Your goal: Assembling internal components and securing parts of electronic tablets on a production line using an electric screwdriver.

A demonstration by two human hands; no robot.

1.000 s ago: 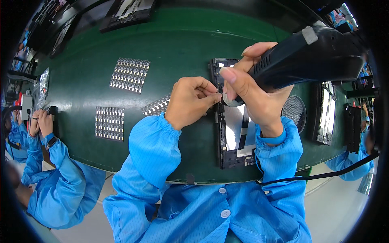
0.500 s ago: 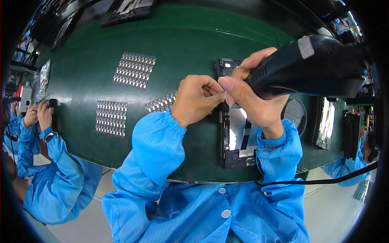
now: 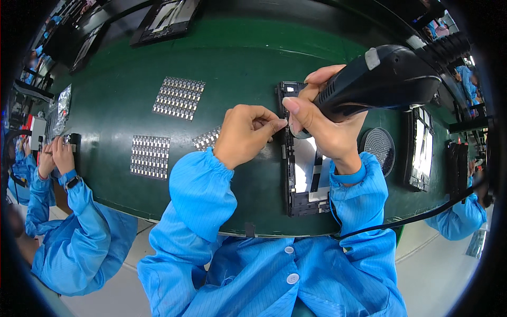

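My right hand (image 3: pixel 330 127) is closed around a bulky black handheld tool (image 3: pixel 388 76) with ribbed sides and a pale patch on top. The tool hides part of its fingers; the thumb points left. Below both is a black rectangular device frame (image 3: pixel 299 203) with bright silvery panels, flat on the table. My left hand (image 3: pixel 245 132) pinches thumb and forefinger together at the frame's left edge; what lies between the fingertips is too small to make out. Left of that hand, a sheet of small dark parts with pale rectangles (image 3: pixel 207 138) is partly covered by it.
Two more such sheets (image 3: pixel 179 98) (image 3: pixel 150 157) lie on the green table (image 3: pixel 232 68). Right of the frame are a round dish of small pieces (image 3: pixel 379 150) and another device (image 3: pixel 420 150). A black cable (image 3: pixel 406 223) crosses at right. A co-worker's hands (image 3: pixel 58 155) work at far left.
My left fingertips have drawn slightly away from my right thumb and down to the frame's left edge. The tool's far end has shifted left and up in view. The whole view has shifted a little.
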